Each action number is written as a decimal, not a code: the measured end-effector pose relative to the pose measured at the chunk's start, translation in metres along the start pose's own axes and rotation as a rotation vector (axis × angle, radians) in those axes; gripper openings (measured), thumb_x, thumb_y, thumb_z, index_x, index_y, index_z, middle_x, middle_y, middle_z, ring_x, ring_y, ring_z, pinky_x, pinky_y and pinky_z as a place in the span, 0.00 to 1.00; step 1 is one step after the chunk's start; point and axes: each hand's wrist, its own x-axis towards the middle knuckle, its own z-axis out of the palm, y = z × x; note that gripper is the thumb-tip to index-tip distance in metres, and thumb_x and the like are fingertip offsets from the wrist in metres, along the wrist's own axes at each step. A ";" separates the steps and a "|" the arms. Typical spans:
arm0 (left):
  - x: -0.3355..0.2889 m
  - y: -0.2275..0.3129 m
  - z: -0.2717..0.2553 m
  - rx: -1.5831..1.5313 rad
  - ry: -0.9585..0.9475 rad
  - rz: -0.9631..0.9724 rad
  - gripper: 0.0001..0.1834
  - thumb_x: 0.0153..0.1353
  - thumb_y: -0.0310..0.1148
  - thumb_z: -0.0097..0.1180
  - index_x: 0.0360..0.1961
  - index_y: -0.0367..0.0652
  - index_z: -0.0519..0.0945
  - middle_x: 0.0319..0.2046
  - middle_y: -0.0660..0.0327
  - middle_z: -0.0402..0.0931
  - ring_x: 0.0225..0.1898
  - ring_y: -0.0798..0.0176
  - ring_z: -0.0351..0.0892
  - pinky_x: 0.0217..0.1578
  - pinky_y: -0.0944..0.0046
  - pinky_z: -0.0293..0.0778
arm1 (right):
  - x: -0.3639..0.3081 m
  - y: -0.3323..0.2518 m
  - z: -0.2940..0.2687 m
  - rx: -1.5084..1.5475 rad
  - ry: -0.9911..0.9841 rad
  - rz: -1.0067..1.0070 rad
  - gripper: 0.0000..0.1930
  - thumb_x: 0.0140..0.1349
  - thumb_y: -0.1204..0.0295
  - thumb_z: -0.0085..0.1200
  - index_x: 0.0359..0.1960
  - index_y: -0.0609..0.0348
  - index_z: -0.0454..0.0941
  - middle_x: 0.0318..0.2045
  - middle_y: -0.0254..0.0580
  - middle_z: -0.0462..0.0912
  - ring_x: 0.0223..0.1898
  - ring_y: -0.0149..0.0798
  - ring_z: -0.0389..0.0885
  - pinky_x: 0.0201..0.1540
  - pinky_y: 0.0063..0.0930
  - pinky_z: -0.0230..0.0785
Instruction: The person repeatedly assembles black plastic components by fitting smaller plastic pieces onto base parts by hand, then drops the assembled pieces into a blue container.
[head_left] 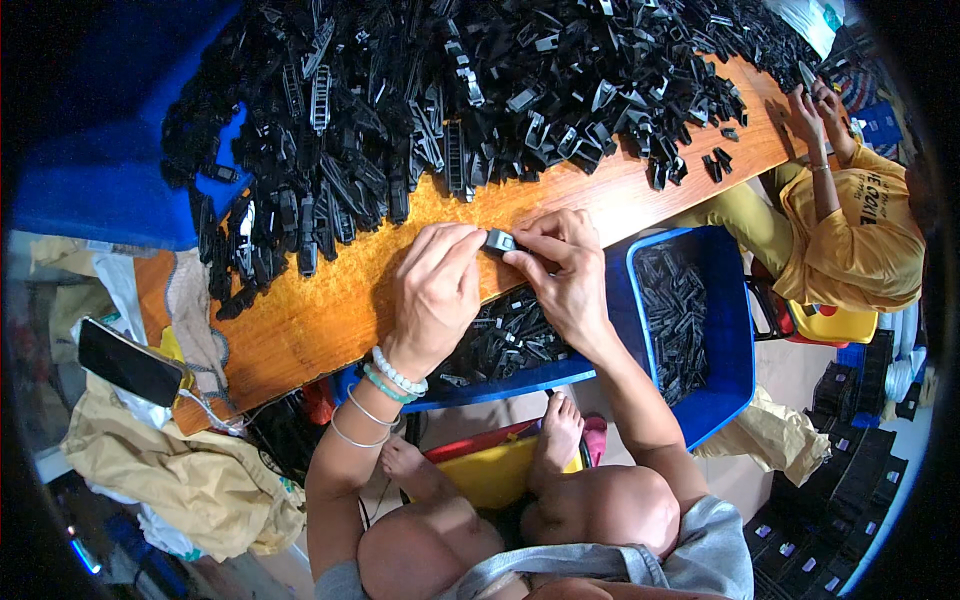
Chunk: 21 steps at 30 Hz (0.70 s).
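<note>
The left hand point(437, 285) and right hand point(568, 270) pinch opposite ends of a small black-grey, block-shaped plastic part point(499, 240) between their fingers, above the orange-brown wooden counter point(300, 335), at 6 o'clock from the black plastic heap point(440, 100). Step: apparently two-handed handling. Next move calls for steady alignment.

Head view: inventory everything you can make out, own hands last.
Small part: one, black-grey, held at centre
Plastic parts: uncountable, black, piled across the top
Table: one, orange-brown, beneath the pile
Bins: two, blue, centre and right
Phone: one, black-screened, left
Crumpled sheets: at least two, tan, lower left and right
Crates: several, black, lower right
Co-worker: one, yellow clothing, right
Bracelets: several, white and pale green among them, left wrist
Left hand: one, bare, fingers on small part
Right hand: one, bare, fingers on small part
</note>
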 end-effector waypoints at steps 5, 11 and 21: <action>0.007 0.002 -0.002 0.016 -0.014 -0.022 0.09 0.56 0.17 0.57 0.39 0.32 0.83 0.37 0.51 0.82 0.40 0.51 0.82 0.42 0.60 0.77 | 0.003 0.007 -0.012 -0.001 -0.103 -0.005 0.11 0.48 0.72 0.68 0.34 0.61 0.85 0.31 0.40 0.77 0.38 0.45 0.72 0.44 0.36 0.64; 0.037 -0.019 -0.021 0.306 -0.037 0.107 0.20 0.53 0.16 0.54 0.49 0.37 0.80 0.48 0.50 0.78 0.51 0.48 0.75 0.53 0.57 0.72 | 0.021 -0.010 -0.058 0.120 -0.437 -0.020 0.11 0.52 0.73 0.65 0.38 0.62 0.84 0.35 0.46 0.82 0.41 0.49 0.79 0.49 0.38 0.70; 0.047 -0.049 -0.012 0.601 -0.261 0.494 0.16 0.54 0.21 0.51 0.44 0.27 0.78 0.51 0.45 0.76 0.55 0.48 0.74 0.55 0.55 0.72 | 0.072 0.001 0.025 -0.450 -0.096 -0.499 0.17 0.55 0.74 0.50 0.46 0.58 0.81 0.43 0.41 0.77 0.46 0.42 0.72 0.48 0.35 0.62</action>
